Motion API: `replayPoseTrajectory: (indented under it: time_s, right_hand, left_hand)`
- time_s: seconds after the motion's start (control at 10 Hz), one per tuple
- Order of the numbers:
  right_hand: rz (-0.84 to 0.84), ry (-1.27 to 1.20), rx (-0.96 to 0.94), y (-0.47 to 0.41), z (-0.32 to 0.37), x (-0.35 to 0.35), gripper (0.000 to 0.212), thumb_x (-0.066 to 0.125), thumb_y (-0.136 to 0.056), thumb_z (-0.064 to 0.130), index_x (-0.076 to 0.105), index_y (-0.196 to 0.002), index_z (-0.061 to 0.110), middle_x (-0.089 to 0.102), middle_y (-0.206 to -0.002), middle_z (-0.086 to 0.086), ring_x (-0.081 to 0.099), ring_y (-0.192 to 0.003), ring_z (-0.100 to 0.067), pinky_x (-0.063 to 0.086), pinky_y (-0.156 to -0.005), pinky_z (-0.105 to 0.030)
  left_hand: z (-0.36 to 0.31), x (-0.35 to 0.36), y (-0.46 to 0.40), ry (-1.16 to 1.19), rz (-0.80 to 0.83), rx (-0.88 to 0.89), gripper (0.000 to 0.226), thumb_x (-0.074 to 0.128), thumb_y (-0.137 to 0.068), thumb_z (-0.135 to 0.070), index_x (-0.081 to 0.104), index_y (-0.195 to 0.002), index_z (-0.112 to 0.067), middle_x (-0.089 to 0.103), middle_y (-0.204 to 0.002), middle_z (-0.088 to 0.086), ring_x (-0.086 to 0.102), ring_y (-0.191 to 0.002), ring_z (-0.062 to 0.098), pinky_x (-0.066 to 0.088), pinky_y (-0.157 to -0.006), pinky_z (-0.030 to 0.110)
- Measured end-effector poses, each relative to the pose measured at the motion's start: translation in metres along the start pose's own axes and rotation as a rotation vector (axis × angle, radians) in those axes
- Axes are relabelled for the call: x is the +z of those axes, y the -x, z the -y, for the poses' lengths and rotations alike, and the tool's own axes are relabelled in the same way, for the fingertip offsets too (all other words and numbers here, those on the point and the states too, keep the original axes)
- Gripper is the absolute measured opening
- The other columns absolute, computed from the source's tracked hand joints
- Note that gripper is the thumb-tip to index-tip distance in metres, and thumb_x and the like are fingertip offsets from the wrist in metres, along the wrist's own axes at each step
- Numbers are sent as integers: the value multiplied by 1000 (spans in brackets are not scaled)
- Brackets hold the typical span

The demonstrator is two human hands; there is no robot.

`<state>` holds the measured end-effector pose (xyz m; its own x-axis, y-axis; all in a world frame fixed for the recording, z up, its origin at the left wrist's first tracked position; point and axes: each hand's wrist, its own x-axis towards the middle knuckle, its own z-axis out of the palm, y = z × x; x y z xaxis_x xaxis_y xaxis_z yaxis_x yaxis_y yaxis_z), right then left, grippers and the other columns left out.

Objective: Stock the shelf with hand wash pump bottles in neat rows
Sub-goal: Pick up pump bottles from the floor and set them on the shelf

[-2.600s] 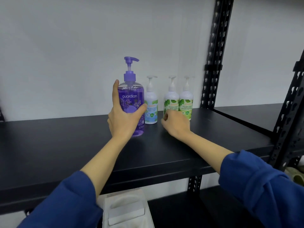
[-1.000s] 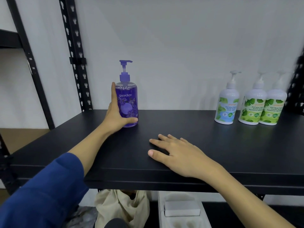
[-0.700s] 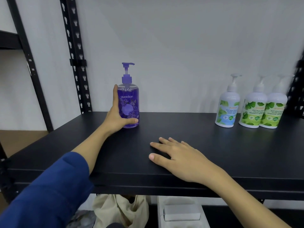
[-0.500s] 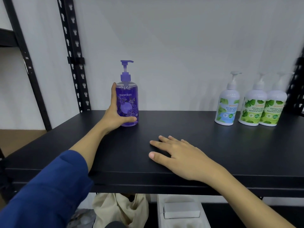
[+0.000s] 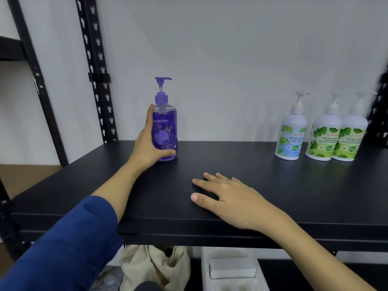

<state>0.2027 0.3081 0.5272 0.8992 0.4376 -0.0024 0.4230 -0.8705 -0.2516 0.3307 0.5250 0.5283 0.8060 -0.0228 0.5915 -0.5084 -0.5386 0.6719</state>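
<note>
I see my left hand [image 5: 147, 143] wrapped around the lower body of one clear plastic pump bottle of purple hand wash [image 5: 165, 131], thumb across its front near the base. The bottle stands upright on the black shelf board [image 5: 252, 164], long axis vertical, toward the back edge and nearer the left end, its purple spout pointing right. My right hand [image 5: 228, 198] lies flat and relaxed on the board near the front edge, fingers spread, holding nothing. Near the back right corner stand three white pump bottles: one with a blue and green label [image 5: 291, 131], then two with green labels [image 5: 324, 133] [image 5: 349, 134], these two touching. All three are upright with spouts pointing right.
</note>
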Motion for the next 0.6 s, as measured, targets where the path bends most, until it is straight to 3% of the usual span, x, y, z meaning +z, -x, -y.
replayPoseTrajectory:
  time_s: [0.6]
  right_hand:
    - [7,-8,7,1,0,-1,57,23,-94,61,19,-148,42,8,-159,9,6,-146,-13,6,-117,-36]
  left_hand:
    - [1,-2,-2,28,20,6,127,87,-63,-12,-3,-145,-49,42,-136,-10,48,-118,11,43,-92,29]
